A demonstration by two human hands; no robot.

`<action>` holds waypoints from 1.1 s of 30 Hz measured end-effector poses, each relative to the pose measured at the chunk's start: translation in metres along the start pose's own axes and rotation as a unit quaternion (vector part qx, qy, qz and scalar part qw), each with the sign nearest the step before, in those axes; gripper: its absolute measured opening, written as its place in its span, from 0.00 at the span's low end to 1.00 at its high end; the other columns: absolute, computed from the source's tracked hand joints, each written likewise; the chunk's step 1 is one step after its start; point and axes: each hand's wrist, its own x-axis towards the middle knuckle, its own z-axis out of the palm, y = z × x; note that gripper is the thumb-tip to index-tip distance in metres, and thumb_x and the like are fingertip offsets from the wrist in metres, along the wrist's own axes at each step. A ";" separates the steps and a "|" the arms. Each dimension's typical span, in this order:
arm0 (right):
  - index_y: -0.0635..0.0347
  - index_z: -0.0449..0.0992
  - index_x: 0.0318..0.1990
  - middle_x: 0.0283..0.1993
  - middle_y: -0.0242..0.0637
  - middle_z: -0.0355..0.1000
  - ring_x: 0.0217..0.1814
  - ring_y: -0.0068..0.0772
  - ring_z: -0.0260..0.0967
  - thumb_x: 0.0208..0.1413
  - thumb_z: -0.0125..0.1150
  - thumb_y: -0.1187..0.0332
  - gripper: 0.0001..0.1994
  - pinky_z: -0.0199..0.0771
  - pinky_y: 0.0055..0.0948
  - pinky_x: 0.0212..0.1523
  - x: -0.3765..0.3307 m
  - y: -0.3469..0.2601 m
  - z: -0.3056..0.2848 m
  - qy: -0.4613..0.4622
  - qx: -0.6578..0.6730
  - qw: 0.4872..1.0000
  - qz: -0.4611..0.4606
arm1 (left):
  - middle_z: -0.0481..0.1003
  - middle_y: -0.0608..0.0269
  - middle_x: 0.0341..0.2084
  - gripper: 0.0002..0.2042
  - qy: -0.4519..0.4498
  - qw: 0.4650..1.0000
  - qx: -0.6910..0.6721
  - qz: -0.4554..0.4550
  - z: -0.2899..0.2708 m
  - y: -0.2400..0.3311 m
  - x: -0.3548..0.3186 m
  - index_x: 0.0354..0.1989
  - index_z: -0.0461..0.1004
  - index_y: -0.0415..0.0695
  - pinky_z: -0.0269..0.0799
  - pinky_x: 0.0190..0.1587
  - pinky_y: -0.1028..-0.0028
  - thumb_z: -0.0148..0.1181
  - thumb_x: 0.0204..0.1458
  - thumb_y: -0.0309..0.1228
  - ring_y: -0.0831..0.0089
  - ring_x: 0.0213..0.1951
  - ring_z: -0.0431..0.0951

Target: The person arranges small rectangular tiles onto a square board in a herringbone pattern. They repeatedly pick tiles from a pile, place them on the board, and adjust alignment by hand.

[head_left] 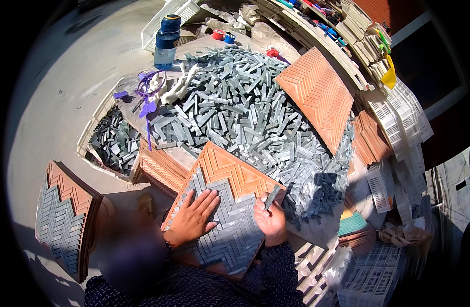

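Note:
Across my lap leans an orange mould tray (255, 176) with herringbone grooves. Grey stone strips (227, 220) fill its lower part in a zigzag pattern, while the grooves along its upper edge are bare. My left hand (195, 217) lies flat on the laid strips, fingers stretched out. At the tray's right edge my right hand (270, 221) pinches a single grey stone strip (271, 197), held tilted just above the tray. Beyond the tray spreads a large heap of loose stone strips (235, 102).
A bare orange tray (319, 97) rests on the heap's right side. At left stands a stack of trays, its top one (58, 225) partly filled. A crate (84, 138) of dark strips, a blue bottle (166, 43), a purple fan (149, 107) and white gloves (178, 87) lie around the heap.

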 end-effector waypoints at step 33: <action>0.64 0.74 0.31 0.29 0.46 0.72 0.30 0.48 0.71 0.46 0.62 0.70 0.07 0.70 0.39 0.32 0.115 0.093 0.027 0.151 -0.863 0.437 -0.204 | 0.61 0.56 0.59 0.31 0.022 1.000 0.002 0.006 0.014 -0.005 -0.006 0.58 0.61 0.40 0.38 0.65 0.54 0.45 0.53 0.52 0.64 0.64 0.52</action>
